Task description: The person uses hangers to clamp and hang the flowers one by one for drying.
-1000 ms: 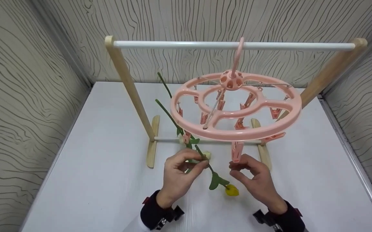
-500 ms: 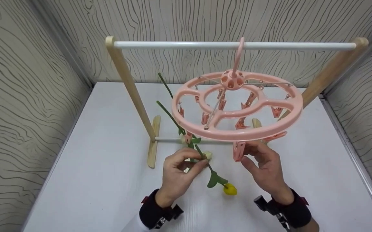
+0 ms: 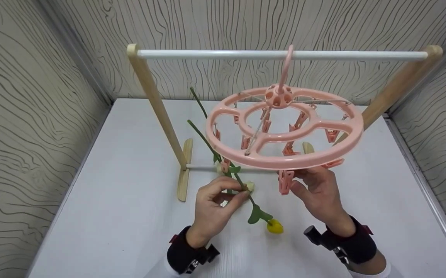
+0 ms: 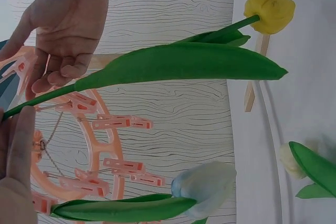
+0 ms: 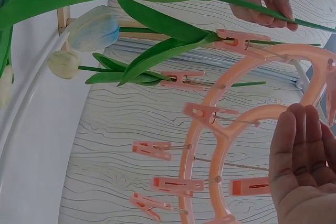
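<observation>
My left hand (image 3: 217, 208) pinches the green stem of a yellow tulip (image 3: 275, 226) between thumb and fingers. The bloom points down toward the front right, and its long leaf (image 4: 194, 61) shows large in the left wrist view. My right hand (image 3: 321, 197) is at a pink clothespin (image 3: 285, 182) on the near rim of a round pink hanger (image 3: 284, 160), thumb on one side and fingers partly hidden behind. In the right wrist view, a blue-white tulip (image 5: 94, 29) and a white tulip (image 5: 64, 64) hang with their stems in pink clothespins.
A wooden stand carries the hanger on its white rail (image 3: 207, 54). Its left post (image 3: 155, 104) and right post (image 3: 396, 85) flank the work. Several other clothespins dangle from the rings. Patterned walls enclose the white table (image 3: 122, 185).
My right hand has moved up and right to the near clothespin, its fingers passing behind it. The left hand stays in place with the yellow tulip, whose bloom has shifted slightly left.
</observation>
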Demonstrator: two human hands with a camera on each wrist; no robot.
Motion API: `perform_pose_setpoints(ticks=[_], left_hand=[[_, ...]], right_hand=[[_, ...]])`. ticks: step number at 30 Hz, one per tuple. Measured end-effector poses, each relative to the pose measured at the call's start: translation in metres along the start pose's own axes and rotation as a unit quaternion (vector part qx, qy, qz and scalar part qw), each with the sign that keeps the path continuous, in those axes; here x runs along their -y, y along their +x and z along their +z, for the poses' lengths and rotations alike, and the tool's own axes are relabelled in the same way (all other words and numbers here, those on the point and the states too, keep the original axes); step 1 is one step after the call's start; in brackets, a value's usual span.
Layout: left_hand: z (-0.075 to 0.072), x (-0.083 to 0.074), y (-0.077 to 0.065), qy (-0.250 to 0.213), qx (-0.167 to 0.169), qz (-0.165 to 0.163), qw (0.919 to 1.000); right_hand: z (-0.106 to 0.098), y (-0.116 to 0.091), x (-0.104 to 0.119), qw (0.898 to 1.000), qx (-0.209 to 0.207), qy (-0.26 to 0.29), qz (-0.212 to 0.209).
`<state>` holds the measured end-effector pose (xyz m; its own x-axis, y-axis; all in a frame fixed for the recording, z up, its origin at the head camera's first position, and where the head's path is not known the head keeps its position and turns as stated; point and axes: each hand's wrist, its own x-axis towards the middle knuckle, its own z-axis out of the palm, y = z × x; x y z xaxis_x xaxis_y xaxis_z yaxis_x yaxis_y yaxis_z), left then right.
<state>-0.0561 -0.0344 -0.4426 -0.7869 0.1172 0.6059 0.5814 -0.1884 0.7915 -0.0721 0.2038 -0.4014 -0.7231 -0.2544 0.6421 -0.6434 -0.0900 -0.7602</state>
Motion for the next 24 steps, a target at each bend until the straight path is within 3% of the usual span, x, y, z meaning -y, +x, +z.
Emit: perform_pose_setpoints(ticks=[15, 24], left_hand=[[-0.003, -0.004, 0.004, 0.008, 0.006, -0.001, 1.0], [-0.005, -0.008, 0.016, 0.012, 0.016, 0.047, 0.9987]], right_hand=[[0.004, 0.007, 0.005, 1.0, 0.004, 0.018, 0.007], [0.014, 0.003, 0.006, 0.999, -0.016, -0.008, 0.039]])
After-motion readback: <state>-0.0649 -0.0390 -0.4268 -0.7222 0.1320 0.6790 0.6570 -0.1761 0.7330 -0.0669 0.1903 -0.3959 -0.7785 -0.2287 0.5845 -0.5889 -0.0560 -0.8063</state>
